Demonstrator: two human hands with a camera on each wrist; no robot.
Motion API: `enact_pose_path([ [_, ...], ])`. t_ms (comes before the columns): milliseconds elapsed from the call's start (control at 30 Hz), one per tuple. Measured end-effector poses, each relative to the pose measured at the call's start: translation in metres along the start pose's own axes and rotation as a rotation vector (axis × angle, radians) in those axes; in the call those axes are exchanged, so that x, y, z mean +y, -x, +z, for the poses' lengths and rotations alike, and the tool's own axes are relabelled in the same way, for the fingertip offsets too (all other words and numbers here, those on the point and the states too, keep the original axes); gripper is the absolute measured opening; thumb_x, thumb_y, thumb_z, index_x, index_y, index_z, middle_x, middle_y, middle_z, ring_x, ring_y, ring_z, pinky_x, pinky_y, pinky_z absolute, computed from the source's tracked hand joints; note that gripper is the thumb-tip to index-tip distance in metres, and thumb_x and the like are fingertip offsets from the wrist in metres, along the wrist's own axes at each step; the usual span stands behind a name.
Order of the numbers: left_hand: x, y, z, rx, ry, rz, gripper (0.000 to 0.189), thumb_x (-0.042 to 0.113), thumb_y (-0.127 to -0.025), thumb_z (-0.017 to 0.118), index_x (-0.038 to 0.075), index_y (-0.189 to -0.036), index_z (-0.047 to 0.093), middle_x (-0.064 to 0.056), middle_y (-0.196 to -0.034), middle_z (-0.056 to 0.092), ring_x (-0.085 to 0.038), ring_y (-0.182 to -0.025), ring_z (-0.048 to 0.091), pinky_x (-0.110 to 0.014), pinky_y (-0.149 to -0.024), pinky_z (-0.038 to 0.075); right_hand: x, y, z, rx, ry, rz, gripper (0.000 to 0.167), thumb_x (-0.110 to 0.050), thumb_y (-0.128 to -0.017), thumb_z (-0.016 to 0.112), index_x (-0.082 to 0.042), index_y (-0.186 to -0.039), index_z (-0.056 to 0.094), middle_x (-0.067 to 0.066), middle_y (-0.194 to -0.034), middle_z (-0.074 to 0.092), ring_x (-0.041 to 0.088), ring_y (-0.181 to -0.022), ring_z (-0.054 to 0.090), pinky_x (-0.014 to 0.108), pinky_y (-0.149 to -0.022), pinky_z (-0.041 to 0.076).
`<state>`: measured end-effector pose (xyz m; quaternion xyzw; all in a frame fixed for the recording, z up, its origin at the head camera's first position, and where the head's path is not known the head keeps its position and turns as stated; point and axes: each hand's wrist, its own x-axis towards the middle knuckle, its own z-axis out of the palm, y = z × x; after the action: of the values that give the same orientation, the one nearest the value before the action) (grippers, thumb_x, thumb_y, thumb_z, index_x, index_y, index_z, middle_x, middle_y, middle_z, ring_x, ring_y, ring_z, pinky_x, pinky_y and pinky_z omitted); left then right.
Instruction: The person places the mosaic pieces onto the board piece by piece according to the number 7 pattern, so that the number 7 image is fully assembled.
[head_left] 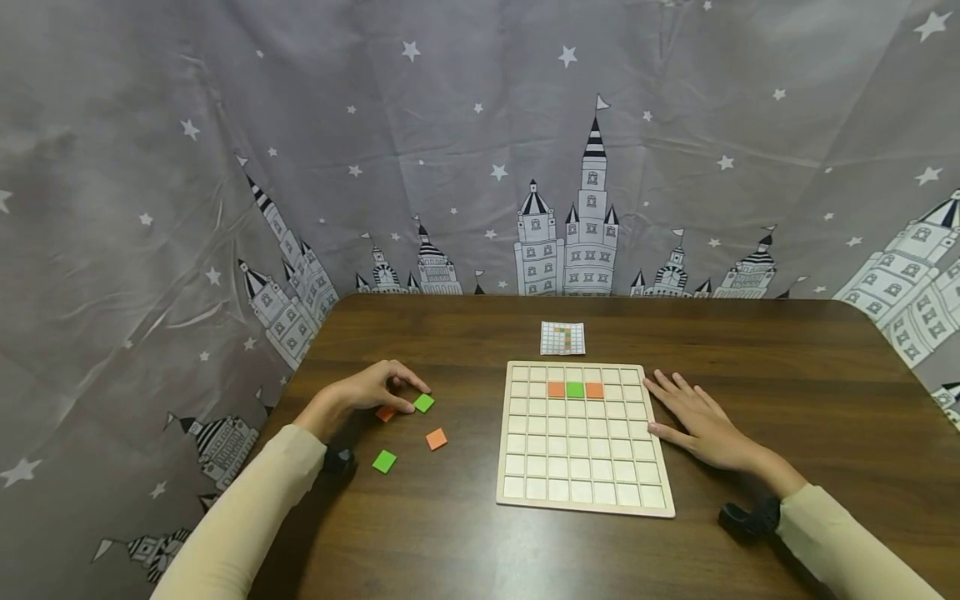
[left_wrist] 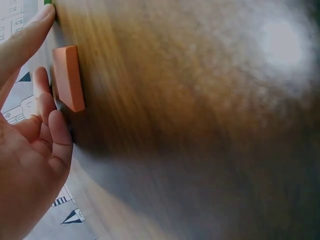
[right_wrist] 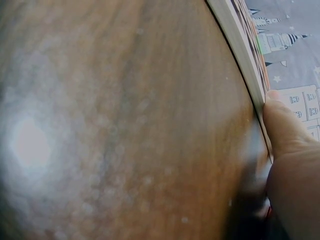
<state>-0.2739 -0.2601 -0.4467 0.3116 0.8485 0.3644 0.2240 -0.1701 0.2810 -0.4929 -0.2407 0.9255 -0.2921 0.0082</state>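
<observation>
At the left of the table, my left hand (head_left: 372, 388) has its thumb and index finger at the edges of a green square tile (head_left: 424, 403), pinching it close to the tabletop. Partly under that hand lies an orange tile (head_left: 386, 413), seen larger in the left wrist view as an orange tile (left_wrist: 69, 78) beside the curled fingers. My right hand (head_left: 703, 428) is spread flat on the table, its thumb and fingertips at the right edge of a wooden grid board (head_left: 588, 508). Near the board's top, an orange tile (head_left: 556, 389), a green tile (head_left: 574, 390) and another orange tile (head_left: 594, 390) sit side by side.
Another orange tile (head_left: 437, 439) and a green tile (head_left: 384, 462) lie loose on the brown wooden table (head_left: 420, 533). Behind the board is a small card (head_left: 562, 338) with a coloured grid pattern. A grey curtain (head_left: 450, 125) with castles and stars hangs behind.
</observation>
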Motion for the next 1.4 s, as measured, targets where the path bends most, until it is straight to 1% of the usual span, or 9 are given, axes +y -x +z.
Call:
enact_pose_path([
  [133,0.001,0.001,0.001,0.013,-0.036,0.008,0.030,0.003,-0.084,0.079,-0.002,-0.113,0.073,-0.015,-0.112,0.066,-0.027,-0.091,0.043,-0.037,-0.080,0.035,0.001,0.001,0.001,0.019,0.008,-0.008,0.070,-0.034,-0.100,0.060,-0.011,-0.158,0.027,0.027,-0.159,0.021,0.048,-0.146,0.010,0.063,-0.112,0.004],
  [267,-0.001,0.002,0.002,0.029,-0.051,0.011,0.028,0.003,-0.084,0.079,-0.002,-0.111,0.074,-0.016,-0.113,0.064,-0.027,-0.096,0.045,-0.041,-0.083,0.036,0.000,0.001,0.000,0.002,0.008,0.004,0.071,-0.035,-0.101,0.059,-0.011,-0.158,0.026,0.026,-0.160,0.019,0.048,-0.146,0.008,0.064,-0.112,0.004],
  [433,-0.003,0.002,0.004,0.054,-0.043,0.002,0.026,0.003,-0.083,0.080,-0.002,-0.108,0.075,-0.015,-0.109,0.064,-0.027,-0.093,0.042,-0.040,-0.081,0.034,-0.003,-0.001,-0.003,-0.038,0.017,0.026,0.070,-0.035,-0.102,0.058,-0.009,-0.159,0.025,0.026,-0.161,0.017,0.049,-0.146,0.008,0.067,-0.110,0.006],
  [633,-0.003,0.003,0.006,0.073,-0.028,-0.033,0.026,0.004,-0.084,0.079,-0.001,-0.109,0.075,-0.014,-0.108,0.065,-0.026,-0.091,0.041,-0.040,-0.080,0.034,-0.003,-0.001,-0.003,-0.043,0.013,0.033,0.071,-0.035,-0.101,0.058,-0.009,-0.158,0.025,0.026,-0.161,0.017,0.049,-0.146,0.008,0.067,-0.110,0.005],
  [833,-0.003,0.003,0.004,0.070,-0.021,-0.034,0.027,0.007,-0.087,0.077,-0.001,-0.112,0.073,-0.012,-0.105,0.067,-0.026,-0.086,0.046,-0.034,-0.077,0.039,-0.003,-0.001,-0.003,-0.044,0.015,0.034,0.071,-0.036,-0.101,0.058,-0.009,-0.159,0.025,0.026,-0.161,0.017,0.049,-0.146,0.007,0.067,-0.110,0.005],
  [1000,-0.003,0.003,0.001,0.082,-0.017,-0.029,0.029,0.009,-0.089,0.076,-0.001,-0.116,0.071,-0.012,-0.103,0.066,-0.022,-0.086,0.050,-0.031,-0.077,0.043,-0.003,-0.001,-0.003,-0.043,0.012,0.035,0.071,-0.035,-0.101,0.058,-0.009,-0.158,0.025,0.026,-0.161,0.016,0.048,-0.146,0.007,0.066,-0.111,0.005],
  [1100,0.000,0.001,0.002,0.103,-0.007,-0.022,0.029,0.009,-0.089,0.075,0.000,-0.116,0.070,-0.011,-0.102,0.066,-0.020,-0.085,0.051,-0.030,-0.076,0.044,-0.003,-0.001,-0.003,-0.039,0.015,0.032,0.071,-0.035,-0.101,0.058,-0.009,-0.158,0.025,0.026,-0.161,0.017,0.048,-0.146,0.007,0.066,-0.111,0.005],
  [1200,0.004,-0.002,0.003,0.129,0.014,0.001,0.028,0.007,-0.089,0.075,-0.001,-0.116,0.070,-0.012,-0.103,0.066,-0.021,-0.085,0.051,-0.030,-0.075,0.044,-0.003,-0.001,-0.003,-0.039,0.015,0.031,0.071,-0.035,-0.101,0.058,-0.009,-0.159,0.025,0.026,-0.161,0.017,0.048,-0.146,0.008,0.066,-0.111,0.005],
  [1400,0.019,-0.010,0.010,0.168,0.046,0.029,0.027,0.007,-0.089,0.075,0.000,-0.114,0.071,-0.018,-0.106,0.064,-0.031,-0.091,0.047,-0.037,-0.079,0.038,-0.003,-0.001,-0.003,-0.040,0.011,0.028,0.071,-0.035,-0.101,0.058,-0.010,-0.159,0.025,0.025,-0.161,0.016,0.049,-0.146,0.007,0.066,-0.111,0.005],
])
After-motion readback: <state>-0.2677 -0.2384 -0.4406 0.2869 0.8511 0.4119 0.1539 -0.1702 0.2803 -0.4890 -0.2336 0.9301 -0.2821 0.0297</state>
